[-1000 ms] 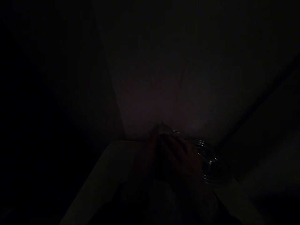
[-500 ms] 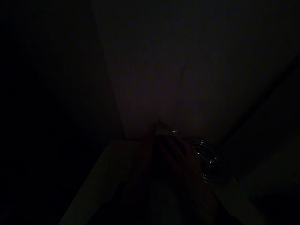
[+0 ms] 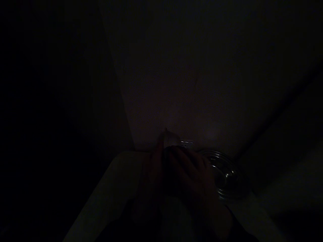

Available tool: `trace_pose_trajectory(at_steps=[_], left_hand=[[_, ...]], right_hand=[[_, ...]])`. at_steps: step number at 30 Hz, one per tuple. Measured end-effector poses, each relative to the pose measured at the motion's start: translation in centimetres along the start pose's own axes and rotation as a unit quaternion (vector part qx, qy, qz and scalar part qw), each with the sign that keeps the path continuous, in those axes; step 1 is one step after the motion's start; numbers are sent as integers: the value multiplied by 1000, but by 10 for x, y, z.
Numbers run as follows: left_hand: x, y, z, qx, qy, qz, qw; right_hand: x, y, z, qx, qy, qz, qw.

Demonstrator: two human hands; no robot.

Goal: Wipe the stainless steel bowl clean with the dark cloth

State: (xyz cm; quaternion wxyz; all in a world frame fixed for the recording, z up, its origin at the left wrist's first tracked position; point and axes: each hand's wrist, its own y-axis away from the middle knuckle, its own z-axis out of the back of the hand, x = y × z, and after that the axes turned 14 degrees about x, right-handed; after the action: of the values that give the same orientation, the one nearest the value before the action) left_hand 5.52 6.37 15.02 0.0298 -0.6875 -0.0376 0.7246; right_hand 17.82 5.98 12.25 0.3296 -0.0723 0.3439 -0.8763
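Observation:
The scene is very dark. Low in the middle, a dark object (image 3: 170, 179) with a pale rounded top (image 3: 171, 138) is held between my two hands. My left hand (image 3: 152, 171) is upright along its left side, and its fingers show only faintly. From the right, my right hand (image 3: 195, 174) curls its fingers over the object. What kind of thing it is I cannot make out. A small glossy edge (image 3: 187, 142) shows just beyond the right fingers.
A shiny round dish with ringed rims (image 3: 228, 174) stands right beside my right hand. Beneath lies a pale tabletop (image 3: 111, 188) with a rounded far left corner. A plain wall (image 3: 171, 84) rises behind it, with a dark slanting line at right.
The pale top and my left hand have shifted slightly to the left. The right hand stays over the dark object, and the round dish has not moved.

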Motion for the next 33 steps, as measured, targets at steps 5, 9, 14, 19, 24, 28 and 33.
trace_pose_trajectory(at_steps=[5, 9, 14, 19, 24, 28, 33], left_hand=[[-6, 1, 8, -22, -38, -3, 999], [-4, 4, 1, -19, -40, -17, 999], [-6, 4, 2, -23, -35, -37, 998], [-9, 3, 9, -37, -37, -51, 997], [-7, 7, 2, -26, -38, -47, 998], [-8, 7, 3, -23, -35, -42, 998], [-10, 6, 7, -31, -30, -45, 998]], right_hand=[[5, 1, -1, -11, -16, 26, 999], [-2, -5, 1, 2, 8, -6, 1000], [3, -8, 3, -3, 7, -10, 1000], [12, -2, 0, 3, -3, 6, 1000], [-3, -5, 6, 9, 18, -7, 1000], [0, -5, 8, 13, 21, 2, 1000], [6, -2, 5, 19, 2, 14, 1000]])
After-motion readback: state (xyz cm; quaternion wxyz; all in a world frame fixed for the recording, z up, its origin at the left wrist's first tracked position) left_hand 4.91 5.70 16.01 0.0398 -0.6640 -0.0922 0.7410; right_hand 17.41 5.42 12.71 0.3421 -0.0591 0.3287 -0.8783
